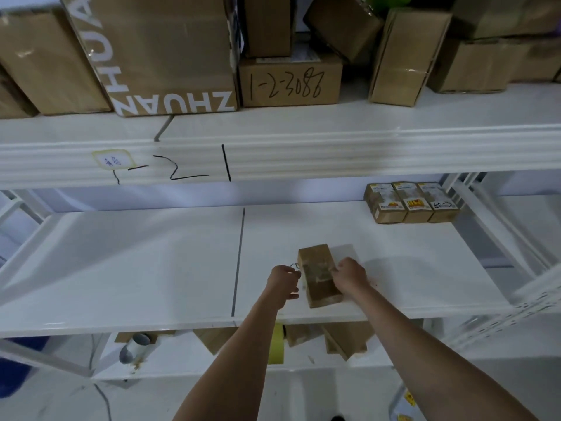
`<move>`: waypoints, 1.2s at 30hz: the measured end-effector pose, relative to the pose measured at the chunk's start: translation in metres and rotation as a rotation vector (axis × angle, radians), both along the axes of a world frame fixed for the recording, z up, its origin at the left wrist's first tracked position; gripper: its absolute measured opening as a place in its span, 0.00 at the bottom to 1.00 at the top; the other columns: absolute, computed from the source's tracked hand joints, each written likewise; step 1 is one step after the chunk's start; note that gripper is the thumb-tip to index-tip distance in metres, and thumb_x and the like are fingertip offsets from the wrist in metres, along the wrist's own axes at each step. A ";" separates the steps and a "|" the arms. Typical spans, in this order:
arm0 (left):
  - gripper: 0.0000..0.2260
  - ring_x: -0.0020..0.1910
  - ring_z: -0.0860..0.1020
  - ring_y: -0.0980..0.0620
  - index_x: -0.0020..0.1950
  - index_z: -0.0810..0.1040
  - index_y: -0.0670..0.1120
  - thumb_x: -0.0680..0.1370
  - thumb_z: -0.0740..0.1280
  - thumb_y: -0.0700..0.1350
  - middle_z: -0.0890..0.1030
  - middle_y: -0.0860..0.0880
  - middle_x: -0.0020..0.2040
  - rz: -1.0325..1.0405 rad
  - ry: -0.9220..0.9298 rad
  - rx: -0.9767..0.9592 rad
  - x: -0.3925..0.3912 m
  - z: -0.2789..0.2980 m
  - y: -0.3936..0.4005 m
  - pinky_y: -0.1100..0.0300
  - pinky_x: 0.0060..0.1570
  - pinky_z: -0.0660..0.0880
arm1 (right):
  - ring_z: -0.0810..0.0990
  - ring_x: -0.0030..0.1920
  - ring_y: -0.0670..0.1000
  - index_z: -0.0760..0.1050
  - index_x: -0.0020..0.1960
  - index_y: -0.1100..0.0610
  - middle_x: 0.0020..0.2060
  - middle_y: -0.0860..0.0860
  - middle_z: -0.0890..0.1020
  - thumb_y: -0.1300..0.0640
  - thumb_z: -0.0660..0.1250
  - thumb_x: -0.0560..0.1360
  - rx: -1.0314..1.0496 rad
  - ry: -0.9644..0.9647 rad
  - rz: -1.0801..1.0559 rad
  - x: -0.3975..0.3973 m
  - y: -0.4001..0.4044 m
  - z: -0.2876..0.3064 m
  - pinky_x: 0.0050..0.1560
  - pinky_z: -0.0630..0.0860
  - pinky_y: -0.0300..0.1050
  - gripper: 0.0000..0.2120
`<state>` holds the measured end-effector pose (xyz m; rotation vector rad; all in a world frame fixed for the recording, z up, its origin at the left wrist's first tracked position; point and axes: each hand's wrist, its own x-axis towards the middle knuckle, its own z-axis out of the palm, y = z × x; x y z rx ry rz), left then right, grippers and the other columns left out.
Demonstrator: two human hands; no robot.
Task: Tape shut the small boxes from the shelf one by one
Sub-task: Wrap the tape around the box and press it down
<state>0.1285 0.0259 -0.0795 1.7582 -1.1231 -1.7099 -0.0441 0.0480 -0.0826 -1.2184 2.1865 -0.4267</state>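
Cardboard, small and brown, makes up the box (318, 279) lying on the white middle shelf (151, 262), a little to the right of the dark seam (238, 262) that divides the shelf board. The right hand (350, 276) lies against the box's right side, its fingers (335, 268) curled over the top edge and gripping it. The left hand (283, 282) sits just left of the box, close to its left face, fingers curled inward and pinching something thin and dark at the fingertips; what it is cannot be told. Whether that hand touches the box is unclear. Behind the box and to its right, at the back of the same shelf, three small labelled boxes (411, 202) stand side by side, touching one another. Above the box, the upper shelf carries larger cartons, among them one printed ZHUAN (164, 56) and one with handwritten numbers (288, 82). Below the box, under the shelf's front edge, a yellow tape roll (277, 344) shows between the two forearms, with more brown cartons beside it.
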 end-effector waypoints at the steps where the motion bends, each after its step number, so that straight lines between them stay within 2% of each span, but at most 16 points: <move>1: 0.13 0.47 0.79 0.43 0.65 0.75 0.39 0.81 0.68 0.41 0.80 0.39 0.56 0.018 0.010 0.024 -0.002 -0.002 -0.001 0.50 0.50 0.81 | 0.79 0.56 0.58 0.74 0.63 0.61 0.55 0.57 0.80 0.51 0.63 0.82 0.019 -0.024 0.003 -0.001 -0.001 -0.002 0.51 0.73 0.43 0.16; 3: 0.15 0.48 0.80 0.43 0.65 0.76 0.38 0.81 0.68 0.41 0.80 0.40 0.56 0.062 0.038 0.073 -0.007 -0.005 -0.002 0.49 0.52 0.81 | 0.80 0.53 0.57 0.75 0.62 0.61 0.56 0.56 0.81 0.52 0.63 0.82 0.057 -0.049 0.015 -0.002 -0.004 -0.004 0.48 0.72 0.45 0.14; 6: 0.12 0.45 0.80 0.43 0.59 0.79 0.36 0.80 0.70 0.42 0.81 0.42 0.49 0.155 0.120 0.136 -0.013 -0.008 -0.004 0.50 0.50 0.82 | 0.78 0.46 0.54 0.76 0.59 0.59 0.55 0.56 0.82 0.56 0.62 0.82 0.079 -0.045 0.054 -0.002 -0.006 -0.009 0.44 0.73 0.45 0.10; 10: 0.06 0.43 0.81 0.43 0.53 0.81 0.37 0.78 0.71 0.38 0.82 0.42 0.44 0.254 0.215 0.204 -0.016 -0.011 -0.004 0.52 0.48 0.81 | 0.78 0.50 0.54 0.74 0.61 0.58 0.56 0.55 0.81 0.58 0.63 0.81 0.066 -0.048 0.061 -0.004 -0.005 -0.013 0.45 0.73 0.45 0.10; 14: 0.06 0.41 0.80 0.44 0.53 0.81 0.37 0.77 0.72 0.36 0.82 0.42 0.44 0.317 0.252 0.226 -0.016 -0.015 -0.004 0.54 0.41 0.79 | 0.77 0.51 0.54 0.74 0.60 0.57 0.55 0.54 0.81 0.57 0.65 0.80 0.052 -0.080 0.054 -0.008 -0.005 -0.016 0.48 0.74 0.46 0.10; 19: 0.06 0.41 0.80 0.44 0.50 0.82 0.35 0.75 0.74 0.35 0.83 0.40 0.44 0.409 0.301 0.239 -0.017 -0.024 -0.004 0.55 0.38 0.79 | 0.78 0.52 0.52 0.73 0.61 0.56 0.56 0.52 0.81 0.53 0.69 0.79 0.026 -0.143 0.042 -0.011 -0.005 -0.020 0.48 0.75 0.45 0.14; 26: 0.05 0.41 0.81 0.42 0.44 0.83 0.34 0.73 0.76 0.34 0.83 0.38 0.41 0.500 0.298 0.181 -0.023 -0.039 -0.002 0.52 0.45 0.81 | 0.74 0.50 0.50 0.72 0.64 0.56 0.58 0.52 0.80 0.51 0.71 0.78 0.036 -0.195 0.030 -0.016 -0.007 -0.023 0.46 0.70 0.43 0.18; 33: 0.06 0.36 0.78 0.45 0.40 0.81 0.38 0.76 0.74 0.37 0.81 0.42 0.37 0.580 0.293 0.157 -0.033 -0.050 0.004 0.54 0.39 0.78 | 0.78 0.51 0.53 0.71 0.62 0.55 0.56 0.53 0.80 0.52 0.70 0.78 0.025 -0.230 0.016 -0.015 -0.006 -0.029 0.50 0.76 0.48 0.16; 36: 0.04 0.36 0.80 0.47 0.41 0.82 0.40 0.76 0.73 0.37 0.82 0.43 0.37 0.653 0.258 0.161 -0.040 -0.049 0.008 0.62 0.29 0.77 | 0.77 0.50 0.52 0.70 0.61 0.54 0.55 0.53 0.80 0.52 0.70 0.79 0.029 -0.227 0.022 -0.015 -0.006 -0.029 0.48 0.75 0.48 0.15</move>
